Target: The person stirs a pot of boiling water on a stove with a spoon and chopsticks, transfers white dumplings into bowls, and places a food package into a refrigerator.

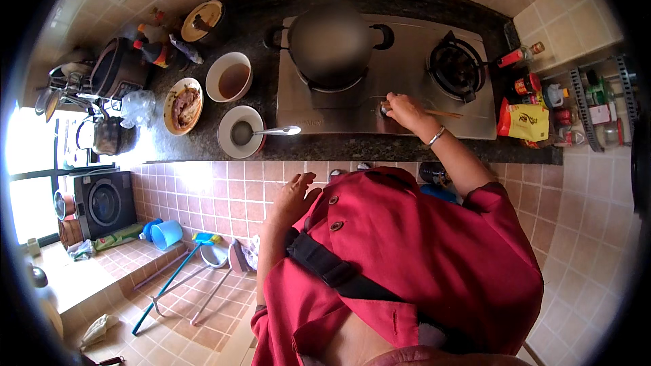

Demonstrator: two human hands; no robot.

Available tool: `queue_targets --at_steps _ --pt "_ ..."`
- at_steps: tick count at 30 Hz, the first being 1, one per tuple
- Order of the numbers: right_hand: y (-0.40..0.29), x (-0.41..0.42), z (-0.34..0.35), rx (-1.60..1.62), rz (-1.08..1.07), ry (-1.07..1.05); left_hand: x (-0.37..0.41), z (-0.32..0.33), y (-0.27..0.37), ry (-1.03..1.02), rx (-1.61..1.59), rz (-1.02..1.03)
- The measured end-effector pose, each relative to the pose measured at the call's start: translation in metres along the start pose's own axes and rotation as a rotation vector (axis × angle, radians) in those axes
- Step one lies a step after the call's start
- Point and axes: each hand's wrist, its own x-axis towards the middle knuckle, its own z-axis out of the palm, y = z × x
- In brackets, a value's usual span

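My right hand (pixel 405 112) reaches over the front of the stainless-steel gas hob (pixel 335 117), its fingers on a stove knob (pixel 384 108). Wooden chopsticks (pixel 443 113) lie beside and partly beneath it. Away from the counter, my left hand (pixel 299 194) hangs before my body, fingers apart and holding nothing. A black pot (pixel 330 43) with two handles stands on the left burner, its contents blurred by steam. To its left are a white bowl of brown liquid (pixel 235 80), a bowl with a metal ladle (pixel 279 131) in it, and a plate of raw-looking meat (pixel 185 107).
An unoccupied burner (pixel 457 68) is on the right. Beyond it are a yellow packet (pixel 528 122), jars and a wire rack (pixel 585 107). Sauce bottles (pixel 152 52), a lidded pot (pixel 203 19) and a kettle (pixel 106 134) crowd the counter's left. A broom (pixel 168 284) leans below.
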Motion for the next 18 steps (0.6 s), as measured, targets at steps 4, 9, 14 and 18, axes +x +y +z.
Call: queue_targets --at_steps 4,9,14,18 --pt "0.000 -0.004 -0.020 0.069 -0.006 0.121 0.000 -0.001 0.002 -0.004 0.009 0.000" --pt "-0.019 -0.021 -0.125 0.236 0.100 0.183 -0.001 0.000 -0.004 0.011 0.018 0.012" --pt "0.002 -0.048 -0.204 0.386 -0.071 0.507 0.000 -0.003 0.000 0.016 0.020 0.015" --pt "0.005 -0.071 -0.257 0.738 -0.089 0.510 0.005 -0.003 -0.001 0.008 0.012 0.013"
